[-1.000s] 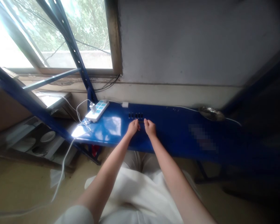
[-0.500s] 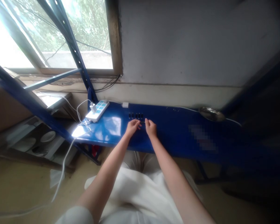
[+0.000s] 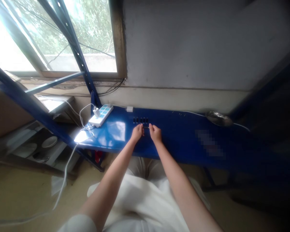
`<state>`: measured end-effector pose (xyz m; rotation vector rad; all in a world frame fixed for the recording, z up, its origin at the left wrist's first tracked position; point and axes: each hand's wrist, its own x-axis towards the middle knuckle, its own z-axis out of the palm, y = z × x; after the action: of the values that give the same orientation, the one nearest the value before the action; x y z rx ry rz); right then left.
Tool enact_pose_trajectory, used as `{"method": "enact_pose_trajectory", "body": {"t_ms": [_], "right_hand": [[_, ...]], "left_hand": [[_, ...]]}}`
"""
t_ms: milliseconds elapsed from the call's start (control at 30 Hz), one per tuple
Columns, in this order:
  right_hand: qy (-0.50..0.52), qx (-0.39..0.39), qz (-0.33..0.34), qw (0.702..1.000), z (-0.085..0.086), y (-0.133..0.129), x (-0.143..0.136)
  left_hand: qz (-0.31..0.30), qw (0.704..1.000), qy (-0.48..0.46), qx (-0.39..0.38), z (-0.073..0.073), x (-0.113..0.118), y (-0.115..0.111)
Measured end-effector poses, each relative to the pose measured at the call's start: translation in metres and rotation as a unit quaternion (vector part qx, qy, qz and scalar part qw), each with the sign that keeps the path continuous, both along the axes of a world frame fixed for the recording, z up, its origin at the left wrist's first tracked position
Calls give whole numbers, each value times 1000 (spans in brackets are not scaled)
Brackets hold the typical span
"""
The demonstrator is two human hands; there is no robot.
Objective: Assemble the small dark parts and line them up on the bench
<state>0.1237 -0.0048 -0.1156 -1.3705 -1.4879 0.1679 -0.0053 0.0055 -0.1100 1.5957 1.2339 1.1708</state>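
Observation:
Over the front half of the blue table (image 3: 178, 141), my left hand (image 3: 137, 132) and my right hand (image 3: 155, 132) face each other a small gap apart. A small thin object (image 3: 146, 127) spans the gap, pinched at one end by each hand; it is too small to make out. Just beyond my fingertips, several small black pieces (image 3: 137, 120) stand in a row on the table.
A white power strip (image 3: 101, 115) with a plug and cables lies at the table's left. Behind the row is a white adapter (image 3: 130, 109). A shiny metal object (image 3: 218, 118) sits at the back right, near several tiny bits (image 3: 180, 114). Blue shelf posts rise at left.
The fingers of my left hand have closed in more around the thin object. My right hand has shifted very slightly to the left.

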Motion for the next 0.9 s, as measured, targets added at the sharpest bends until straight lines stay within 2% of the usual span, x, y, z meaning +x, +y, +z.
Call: {"method": "enact_pose_trajectory", "body": {"t_ms": [200,300,433,533,700,900], "right_hand": [[34,-4,-9,999,0,1,1],[52,-10,-29,998,-1,1,2],[44,-10,-33,998,-2,2,2],[40,-9,-29,999,-2,2,2],[70,-8,-40,997,-2,2,2],[108,15,-99,989,-3,1,4]], "left_hand": [[-4,998,-49,-25,-1,0,2],[-30,994,-99,-24,-1,-1,2],[-59,993,-104,-9,-3,-2,2],[-41,994,-105,-11,-6,-2,4],[25,990,-135,-32,-9,0,9],[50,988,-143,-34,-8,-1,7]]}}
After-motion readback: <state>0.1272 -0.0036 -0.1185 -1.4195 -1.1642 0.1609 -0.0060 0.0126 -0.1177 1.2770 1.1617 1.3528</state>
